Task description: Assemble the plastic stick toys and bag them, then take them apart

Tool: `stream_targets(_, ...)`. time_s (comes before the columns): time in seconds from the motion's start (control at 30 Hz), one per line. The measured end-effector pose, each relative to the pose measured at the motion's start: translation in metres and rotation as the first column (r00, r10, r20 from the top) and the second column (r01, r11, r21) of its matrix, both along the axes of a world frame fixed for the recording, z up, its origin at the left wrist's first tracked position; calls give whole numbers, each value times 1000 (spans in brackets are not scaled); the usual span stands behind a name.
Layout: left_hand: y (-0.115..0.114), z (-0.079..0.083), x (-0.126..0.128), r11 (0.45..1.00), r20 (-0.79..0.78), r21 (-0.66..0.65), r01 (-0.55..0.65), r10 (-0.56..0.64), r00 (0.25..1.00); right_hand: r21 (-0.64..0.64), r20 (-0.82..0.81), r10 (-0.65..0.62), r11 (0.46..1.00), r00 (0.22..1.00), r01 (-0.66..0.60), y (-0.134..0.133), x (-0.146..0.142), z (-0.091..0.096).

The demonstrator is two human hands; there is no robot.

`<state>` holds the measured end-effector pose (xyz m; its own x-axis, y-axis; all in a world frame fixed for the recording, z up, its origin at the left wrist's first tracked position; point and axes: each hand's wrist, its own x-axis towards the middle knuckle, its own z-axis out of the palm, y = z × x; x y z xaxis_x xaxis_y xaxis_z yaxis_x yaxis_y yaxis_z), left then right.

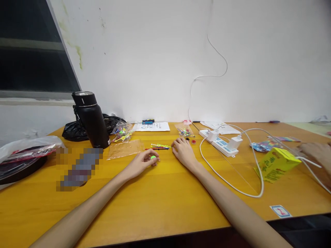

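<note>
Holds a small green round piece in the loosely curled left hand, mid-frame; rests the right hand palm down, fingers slightly bent, by the right ends of thin coloured sticks; cannot tell whether gripping any. Looks like early sorting: lying loose on the desk, apparently unjoined, with more pieces left in a clear bag upper left of centre. Long axes roughly left to right; green piece too round to point anywhere.

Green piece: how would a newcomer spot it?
On the yellow table, go to the person's left hand. The roundish green piece shows inside its curl; its bright lime colour separates it from the red piece and black piece near the right hand.
</note>
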<state>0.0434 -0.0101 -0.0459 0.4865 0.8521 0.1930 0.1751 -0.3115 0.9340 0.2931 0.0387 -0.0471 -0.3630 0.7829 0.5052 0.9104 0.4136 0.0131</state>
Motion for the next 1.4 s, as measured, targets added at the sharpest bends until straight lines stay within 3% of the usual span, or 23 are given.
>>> stream_targets(0.9, 0, 1, 1, 1000, 11, -9, 6, -6, 1000, 74, 49, -49, 996, 998, 46, 4, -1, 0)
stream_targets(1.03, 1, 0, 1, 999, 57, -35, 21, -19, 998, 81, -111, -51, 995, 993, 60, 7, 0, 0)
stream_targets(1.13, 3, -2, 0, 997, 112, -72, 30, -21, 993, -67, -466, 0, 997, 885, -35, 11, 1, -1)
stream_targets(1.23, 7, -2, -2, 994, 169, -111, -1, 19, 985, -175, -781, 30, 948, 624, -264, 14, 0, -3)
stream_targets(1.3, 9, -2, -4, 988, 192, -153, -34, 63, 979, -193, -873, 21, 903, 487, -384, 13, -3, -3)
stream_targets(1.4, 13, -3, -6, 974, 229, -218, -55, 106, 968, -202, -922, 6, 846, 388, -493, 7, -9, 2)
